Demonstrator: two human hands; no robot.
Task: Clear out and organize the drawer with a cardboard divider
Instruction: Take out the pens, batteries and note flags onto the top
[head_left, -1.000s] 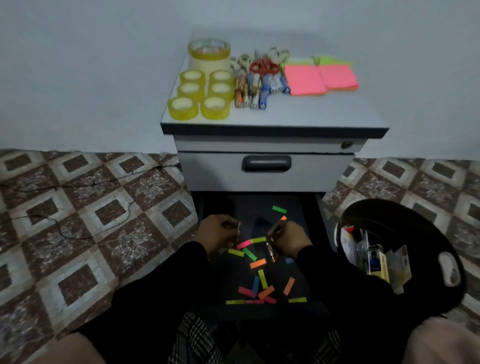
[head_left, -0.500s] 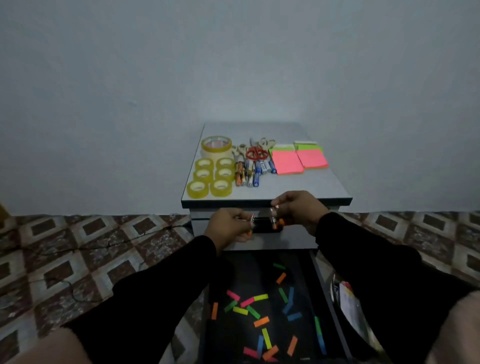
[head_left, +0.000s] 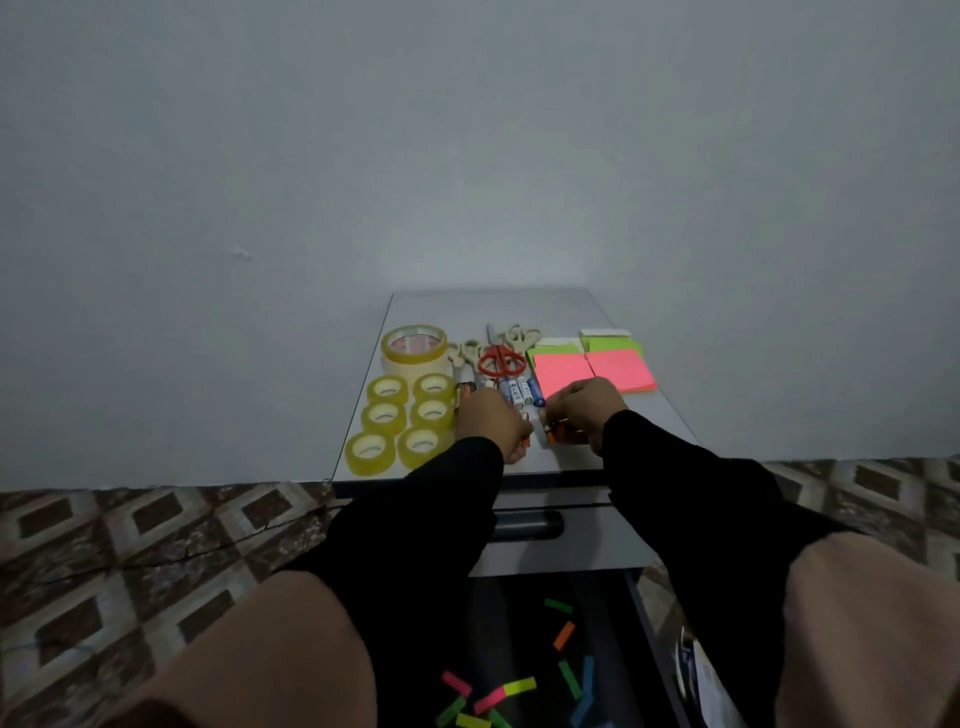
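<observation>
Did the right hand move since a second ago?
Yes. The right hand went from the open drawer up onto the cabinet top, now just before the pink notes.

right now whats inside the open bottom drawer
Loose colored paper strips lie scattered on the drawer's dark floor. The sleeves cover its left side and front, so anything there is hidden.

Your left hand and right hand each pinched small items on the cabinet top, beside the tape rolls.
</observation>
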